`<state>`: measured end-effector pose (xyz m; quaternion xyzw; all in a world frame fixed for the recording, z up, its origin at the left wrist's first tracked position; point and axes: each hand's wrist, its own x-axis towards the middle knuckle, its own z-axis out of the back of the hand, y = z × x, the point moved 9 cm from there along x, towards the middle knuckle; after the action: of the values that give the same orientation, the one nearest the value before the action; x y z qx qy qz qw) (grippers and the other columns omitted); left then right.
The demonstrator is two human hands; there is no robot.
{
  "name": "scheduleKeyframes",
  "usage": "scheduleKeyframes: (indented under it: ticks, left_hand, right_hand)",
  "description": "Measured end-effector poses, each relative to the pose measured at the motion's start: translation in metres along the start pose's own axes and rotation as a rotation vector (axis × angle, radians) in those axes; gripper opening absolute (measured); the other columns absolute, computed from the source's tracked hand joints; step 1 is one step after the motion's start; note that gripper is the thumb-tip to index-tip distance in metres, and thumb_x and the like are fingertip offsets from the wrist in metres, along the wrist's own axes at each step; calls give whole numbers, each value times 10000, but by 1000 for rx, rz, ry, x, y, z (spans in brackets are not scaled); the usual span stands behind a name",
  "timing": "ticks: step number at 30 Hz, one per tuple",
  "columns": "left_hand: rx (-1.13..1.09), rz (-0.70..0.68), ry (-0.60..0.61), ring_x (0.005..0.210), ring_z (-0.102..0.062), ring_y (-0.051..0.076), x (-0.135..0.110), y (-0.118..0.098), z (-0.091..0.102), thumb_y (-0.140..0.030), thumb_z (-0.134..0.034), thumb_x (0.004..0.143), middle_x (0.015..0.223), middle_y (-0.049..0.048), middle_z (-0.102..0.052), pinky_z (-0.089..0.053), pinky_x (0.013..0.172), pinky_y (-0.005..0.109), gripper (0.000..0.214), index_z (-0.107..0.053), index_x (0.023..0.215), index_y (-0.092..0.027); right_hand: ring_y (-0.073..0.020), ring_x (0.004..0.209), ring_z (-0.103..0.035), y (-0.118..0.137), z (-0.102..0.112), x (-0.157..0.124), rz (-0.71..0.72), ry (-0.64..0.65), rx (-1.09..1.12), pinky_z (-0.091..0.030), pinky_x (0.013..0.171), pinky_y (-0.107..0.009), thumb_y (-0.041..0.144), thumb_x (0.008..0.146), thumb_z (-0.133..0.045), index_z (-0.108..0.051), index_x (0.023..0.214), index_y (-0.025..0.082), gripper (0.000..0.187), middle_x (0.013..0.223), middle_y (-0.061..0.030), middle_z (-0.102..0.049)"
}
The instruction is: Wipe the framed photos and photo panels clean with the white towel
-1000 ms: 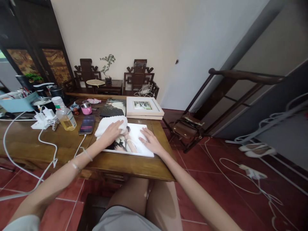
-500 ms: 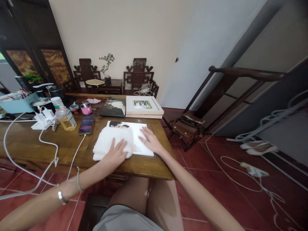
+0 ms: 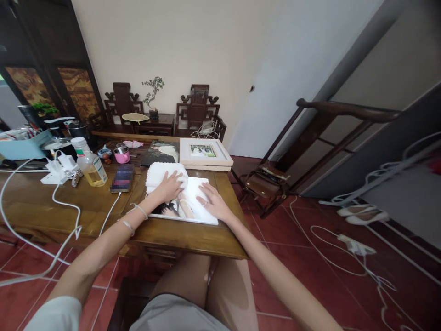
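My left hand (image 3: 171, 186) lies with fingers spread on a folded white towel (image 3: 159, 175). The towel covers the upper left of a photo print (image 3: 188, 209) on the wooden table, and the hand presses it against the surface. Dark hair and light figures show in the print's lower left; its right side is plain white. My right hand (image 3: 214, 202), wearing a ring, rests flat on that white right side with fingers stretched out.
Behind the print are a framed photo (image 3: 206, 154) and a dark photo panel (image 3: 160, 152). To the left stand a phone (image 3: 122, 178) on a cable, a bottle of yellow liquid (image 3: 90, 163), a pink cup (image 3: 121, 155) and a white power strip (image 3: 57, 172). A chair (image 3: 272, 177) holds a brown bag.
My left hand has slid the towel away from me, toward the print's far edge, baring its lower left part. My right hand stays in place on the print.
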<state>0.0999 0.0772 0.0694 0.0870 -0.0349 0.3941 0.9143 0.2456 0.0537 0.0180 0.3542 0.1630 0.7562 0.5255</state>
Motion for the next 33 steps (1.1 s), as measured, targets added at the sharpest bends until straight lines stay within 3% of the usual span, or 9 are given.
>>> scheduleKeyframes:
  ticks: [3, 9, 12, 15, 21, 24, 26, 31, 33]
  left_hand:
    - [49, -69, 30, 1371, -267, 330, -15, -24, 2, -235, -412, 945, 1453, 142, -375, -262, 1061, 574, 290, -604, 1136, -130]
    - [44, -196, 83, 1357, -290, 354, -89, -97, 24, -194, -470, 877, 1447, 152, -378, -282, 1045, 587, 286, -639, 1103, -151]
    - [25, -212, 97, 1357, -292, 350, -103, -110, 30, -193, -460, 880, 1453, 140, -373, -289, 1047, 579, 278, -643, 1085, -150]
    - [3, -166, 99, 1363, -289, 330, -86, -93, 25, -178, -427, 904, 1453, 132, -376, -290, 1051, 575, 289, -622, 1115, -151]
    - [-63, 25, 31, 1371, -263, 330, -21, -16, 4, -255, -379, 965, 1468, 134, -349, -260, 1045, 611, 313, -594, 1165, -148]
    - [-53, 65, 5, 1370, -266, 331, -14, -3, 3, -240, -380, 965, 1471, 130, -346, -254, 1039, 625, 307, -595, 1168, -159]
    - [-31, 33, 33, 1373, -261, 338, -24, -17, 4, -212, -422, 940, 1467, 137, -351, -250, 1046, 619, 276, -618, 1123, -146]
    - [-8, -141, 71, 1392, -211, 347, -78, -89, 16, -186, -469, 891, 1486, 123, -322, -233, 1068, 606, 254, -653, 1061, -148]
    - [-18, -189, 60, 1393, -210, 343, -90, -108, 20, -203, -455, 898, 1487, 114, -323, -237, 1068, 604, 260, -658, 1054, -157]
  right_hand:
    - [-292, 1370, -312, 0, -1, 0, 1, -2, -1, -245, 1133, -497, 565, 833, -503, -560, 1272, 182, 585, 1429, -143, -435]
    - [-283, 1374, -306, 1, 0, 0, 26, -18, 37, -247, 1127, -512, 505, 837, -525, -560, 1265, 217, 518, 1428, -117, -442]
    - [-283, 1378, -298, 0, -1, 0, 20, -14, 39, -240, 1130, -512, 499, 840, -520, -556, 1270, 212, 519, 1435, -117, -432]
    - [-283, 1381, -293, 0, -1, -1, 19, -9, 31, -241, 1131, -509, 507, 842, -513, -557, 1269, 213, 521, 1440, -114, -428]
    - [-258, 1374, -317, -2, 1, 0, 0, -15, 28, -235, 1144, -488, 415, 890, -427, -491, 1328, 163, 509, 1440, -133, -425]
    - [-255, 1371, -324, -4, 2, 0, -4, -24, 42, -229, 1150, -490, 357, 884, -425, -473, 1343, 169, 498, 1445, -121, -421]
    - [-260, 1371, -323, -5, 1, 1, 3, -30, 46, -223, 1152, -497, 337, 877, -426, -482, 1336, 171, 491, 1442, -116, -426]
    - [-256, 1374, -320, -6, -1, 1, 13, -47, 51, -218, 1160, -483, 311, 885, -390, -497, 1327, 148, 483, 1432, -123, -439]
    - [-252, 1372, -325, -5, -1, 1, 19, -51, 63, -219, 1160, -483, 311, 882, -400, -500, 1328, 163, 480, 1427, -109, -449]
